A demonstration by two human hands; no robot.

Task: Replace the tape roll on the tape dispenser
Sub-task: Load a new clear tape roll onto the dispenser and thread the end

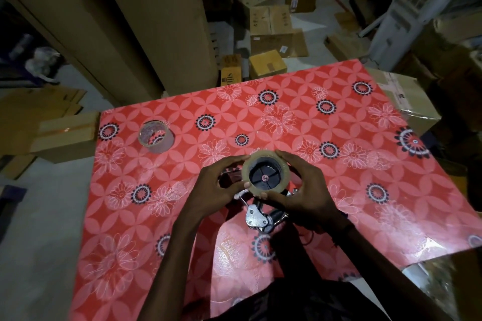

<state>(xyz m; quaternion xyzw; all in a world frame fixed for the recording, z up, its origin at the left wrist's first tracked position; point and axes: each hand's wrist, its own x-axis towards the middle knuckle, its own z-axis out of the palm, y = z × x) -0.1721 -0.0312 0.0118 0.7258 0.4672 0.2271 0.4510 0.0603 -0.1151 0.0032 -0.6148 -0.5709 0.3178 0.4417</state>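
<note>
— How are the arms and hands placed?

— Both forearms are seen rising from the bottom edge of the frame toward the centre; the left hand (pixel 217 185) is bent inward at the wrist and curled against the left side of the tape roll (pixel 265 173); the right hand (pixel 306 190) is cupped around the roll's right and lower side, its thumb laid across the lower rim.

— How far are they opened, and what is gripped?

— Neither is spread flat nor fisted; both are half-closed, the fingers wrapped round the roll's outer edge; the roll is seated over the black hub (pixel 263 177) of the tape dispenser (pixel 258 217), a small pink point being visible at the hub's middle; whether the roll is pushed fully home cannot be told.

— Where is the dispenser?

— It is lying on the red floral table cover (pixel 300 125), just below the frame's centre, largely hidden under the hands; a metal plate with rivets is shown beneath the roll.

— Is anything else on the table?

— A nearly spent clear tape core (pixel 156 136) is stood at the left of centre, well apart from the hands.

— Can any writing be read?

— Cardboard boxes (pixel 270 23) are stacked at the upper middle; their labels are too blurred to be read.
</note>
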